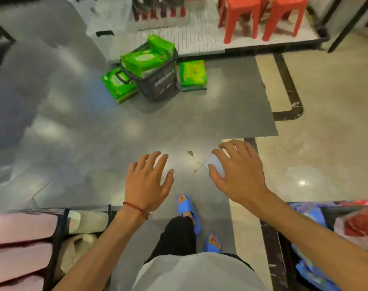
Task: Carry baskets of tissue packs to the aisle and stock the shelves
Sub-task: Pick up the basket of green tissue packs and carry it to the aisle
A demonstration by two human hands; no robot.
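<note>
1. Ahead on the floor [95, 133], at about eleven o'clock from the hands, a dark plastic basket [157, 85] is seen standing against the edge of a low white shelf [199, 40], well apart from the person.
2. Green tissue packs [145, 61] are heaped above the basket's rim. One more pack [116, 87] lies touching its nine o'clock side, and another [192, 75] is propped just beside it at three o'clock.
3. Nothing is held. The left hand [147, 179] and the right hand [239, 173] are both spread palm down over the floor, fingers loosely extended.
4. The step in hand is judged to be the approach to the basket.
5. For the next move, the gap must be closed, the handle [126, 80] gripped and the loose packs gathered.
6. The basket is rigid, slotted plastic. The packs are glossy film, soft and pillowy, and are likely to slide when stacked. The floor is polished and reflective.
7. Red moulded stools [260, 15] are set on the shelf at one o'clock.
</note>
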